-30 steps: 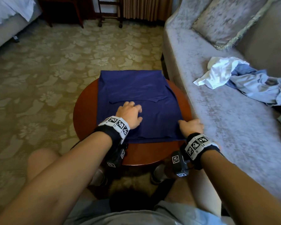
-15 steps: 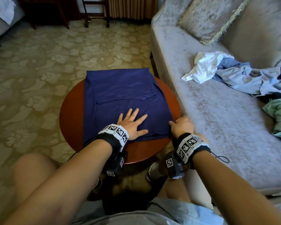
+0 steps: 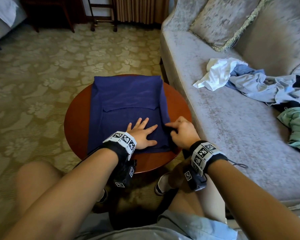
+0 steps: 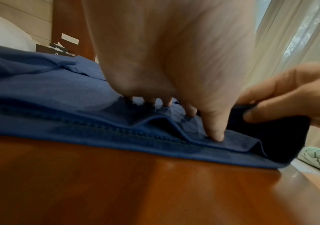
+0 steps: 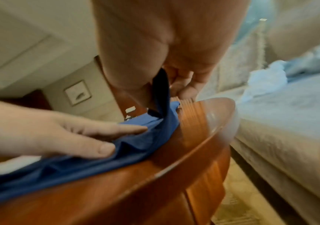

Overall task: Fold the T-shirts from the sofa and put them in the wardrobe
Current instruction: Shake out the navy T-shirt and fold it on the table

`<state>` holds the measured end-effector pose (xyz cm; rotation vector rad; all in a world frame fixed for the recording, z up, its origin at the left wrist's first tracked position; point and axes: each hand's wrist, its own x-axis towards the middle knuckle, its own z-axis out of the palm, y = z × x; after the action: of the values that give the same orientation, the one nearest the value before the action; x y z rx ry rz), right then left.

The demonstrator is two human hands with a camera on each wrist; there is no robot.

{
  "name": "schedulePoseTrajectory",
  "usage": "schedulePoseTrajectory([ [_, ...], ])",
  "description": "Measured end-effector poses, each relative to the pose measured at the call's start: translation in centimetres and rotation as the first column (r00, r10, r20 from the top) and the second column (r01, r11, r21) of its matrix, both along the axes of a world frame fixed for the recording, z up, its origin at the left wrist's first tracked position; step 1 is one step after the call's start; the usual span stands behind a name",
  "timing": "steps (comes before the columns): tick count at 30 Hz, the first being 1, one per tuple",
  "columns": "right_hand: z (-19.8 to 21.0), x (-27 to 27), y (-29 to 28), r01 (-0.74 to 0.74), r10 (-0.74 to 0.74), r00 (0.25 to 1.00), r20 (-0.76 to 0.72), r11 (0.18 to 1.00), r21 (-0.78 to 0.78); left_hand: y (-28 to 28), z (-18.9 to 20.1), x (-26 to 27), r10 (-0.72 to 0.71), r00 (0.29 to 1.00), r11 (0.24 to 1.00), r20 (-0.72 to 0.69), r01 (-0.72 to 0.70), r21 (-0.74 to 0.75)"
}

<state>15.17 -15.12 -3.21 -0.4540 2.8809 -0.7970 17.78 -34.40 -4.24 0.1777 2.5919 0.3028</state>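
Note:
A navy blue T-shirt [image 3: 128, 99] lies partly folded on a round wooden table [image 3: 76, 122], sleeves turned in. My left hand [image 3: 142, 134] lies flat on its near part, fingers spread and pressing down; the left wrist view shows the thumb on the blue T-shirt [image 4: 59, 94]. My right hand [image 3: 180, 132] pinches the shirt's near right edge and lifts it a little off the table; the right wrist view shows the dark fold of the T-shirt [image 5: 161, 94] between thumb and fingers. More T-shirts wait on the sofa: a white one [image 3: 216, 73], a light blue one [image 3: 260, 87], a mint green one [image 3: 298, 125].
The grey sofa [image 3: 232, 135] runs along the right, with a cushion [image 3: 223, 19] at its back. Patterned carpet [image 3: 33, 84] covers the floor to the left. A bed corner [image 3: 0, 16] and dark wooden furniture legs [image 3: 102, 16] stand at the far side.
My left hand went from curled to flat with fingers spread, and slid nearer on the shirt. My right hand moved in from the table edge and took hold of the shirt's right edge.

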Motion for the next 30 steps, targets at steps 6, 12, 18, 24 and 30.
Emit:
schedulePoseTrajectory([
  [6,-0.5,0.2,0.2,-0.015,0.006,0.990,0.138,0.998,0.065,-1.7,1.0,0.7,0.141,0.976,0.977,-0.166,-0.110,0.182],
  [12,-0.4,0.4,-0.1,0.134,-0.083,0.964,0.253,0.972,-0.191,-6.2,2.5,1.9,0.414,0.846,0.908,-0.335,-0.359,0.216],
  [18,-0.6,1.1,-0.4,0.050,-0.032,0.989,0.147,0.991,-0.123,-9.9,2.8,4.3,0.528,0.794,0.849,-0.302,-0.507,0.151],
  [24,-0.4,2.1,-0.1,-0.098,0.102,0.984,0.145,0.994,-0.039,-10.6,2.9,7.0,0.577,0.762,0.813,-0.292,-0.569,0.123],
  [30,-0.4,2.5,0.5,-0.091,0.085,0.990,0.114,0.995,0.047,-11.8,3.2,8.3,0.430,0.899,0.903,-0.090,-0.430,0.018],
])
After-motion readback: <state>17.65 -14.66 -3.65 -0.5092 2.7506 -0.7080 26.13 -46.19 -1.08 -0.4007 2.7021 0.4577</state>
